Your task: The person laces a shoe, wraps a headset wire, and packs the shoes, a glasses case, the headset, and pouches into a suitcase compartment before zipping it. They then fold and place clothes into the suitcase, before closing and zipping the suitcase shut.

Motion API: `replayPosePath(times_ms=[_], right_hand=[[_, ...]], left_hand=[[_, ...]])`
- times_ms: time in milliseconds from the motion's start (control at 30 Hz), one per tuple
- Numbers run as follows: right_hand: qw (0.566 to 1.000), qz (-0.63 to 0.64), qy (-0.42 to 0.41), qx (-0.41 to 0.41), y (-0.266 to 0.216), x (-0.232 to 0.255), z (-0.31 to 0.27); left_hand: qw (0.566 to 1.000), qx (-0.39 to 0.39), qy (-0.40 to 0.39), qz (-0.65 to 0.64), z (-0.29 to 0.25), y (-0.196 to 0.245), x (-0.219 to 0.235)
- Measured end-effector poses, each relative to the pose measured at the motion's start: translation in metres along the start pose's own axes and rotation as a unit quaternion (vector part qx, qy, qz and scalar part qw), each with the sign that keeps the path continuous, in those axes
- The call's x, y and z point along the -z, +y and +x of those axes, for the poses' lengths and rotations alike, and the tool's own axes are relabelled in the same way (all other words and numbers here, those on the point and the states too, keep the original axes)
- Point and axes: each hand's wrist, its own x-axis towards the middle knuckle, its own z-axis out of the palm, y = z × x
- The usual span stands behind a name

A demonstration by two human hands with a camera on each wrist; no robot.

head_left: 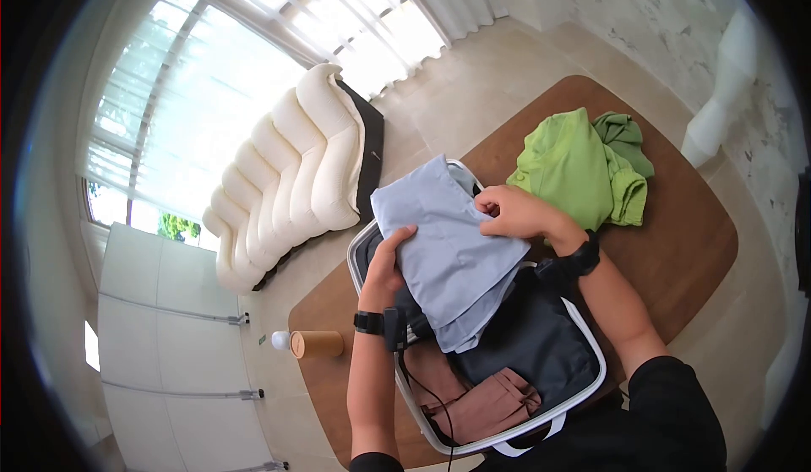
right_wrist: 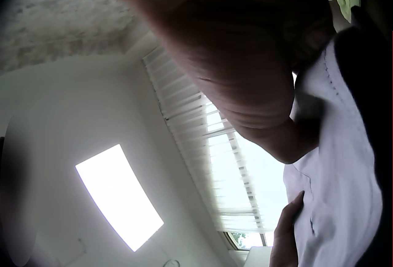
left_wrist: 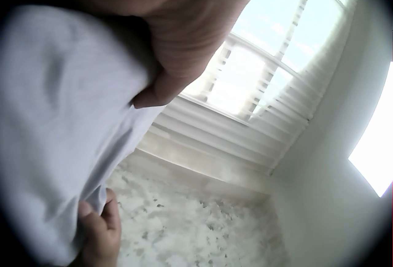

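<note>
A folded light blue garment (head_left: pixel 452 248) is held up over an open suitcase (head_left: pixel 598 371). My left hand (head_left: pixel 389 262) grips its left edge, thumb on top and fingers hidden beneath. On the other side my right hand (head_left: pixel 522 212) pinches the upper right edge between thumb and curled fingers. The left wrist view shows the left thumb (left_wrist: pixel 153 92) pressed on the cloth (left_wrist: pixel 67 119), with the right hand (left_wrist: pixel 98 230) farther off at the same cloth. Below the garment, folded brownish-pink clothing (head_left: pixel 490 409) lies in the suitcase beside a dark fabric panel (head_left: pixel 541 337).
Green clothes (head_left: pixel 570 163) lie heaped on the brown table (head_left: pixel 676 235) past my right hand. A tan cylinder (head_left: pixel 317 344) and a white-capped item (head_left: pixel 280 340) are at the table's left edge. A cream sofa (head_left: pixel 287 163) stands beyond. A cable (head_left: pixel 435 400) hangs from my left wrist.
</note>
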Motion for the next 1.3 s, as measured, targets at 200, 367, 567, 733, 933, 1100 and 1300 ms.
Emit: replayPosePath(times_ms=[200, 367, 567, 733, 933, 1100, 1300], right_hand=[[0.996, -0.068, 0.013, -0.050, -0.013, 0.007, -0.005], [0.993, 0.060, 0.093, -0.036, -0.043, 0.010, -0.018], [0.978, 0.200, -0.043, -0.032, -0.069, 0.015, -0.026], [0.977, 0.159, -0.094, -0.106, -0.088, 0.016, -0.036], [0.972, 0.225, -0.058, -0.021, -0.090, 0.001, -0.037], [0.985, 0.169, -0.008, 0.010, -0.099, 0.006, -0.041], [0.994, -0.003, 0.096, -0.054, -0.109, -0.006, -0.049]], left_hand=[[0.995, -0.092, 0.002, -0.047, -0.019, 0.000, -0.010], [0.980, -0.196, 0.002, -0.023, -0.070, 0.022, -0.033], [0.979, -0.191, -0.016, -0.071, -0.106, 0.032, -0.048], [0.985, -0.161, 0.008, -0.062, -0.107, 0.025, -0.036], [0.986, -0.150, 0.008, -0.077, -0.132, 0.002, -0.035], [0.978, -0.203, -0.017, -0.040, -0.146, -0.045, -0.039], [0.970, -0.225, 0.094, -0.003, -0.169, -0.050, -0.055]])
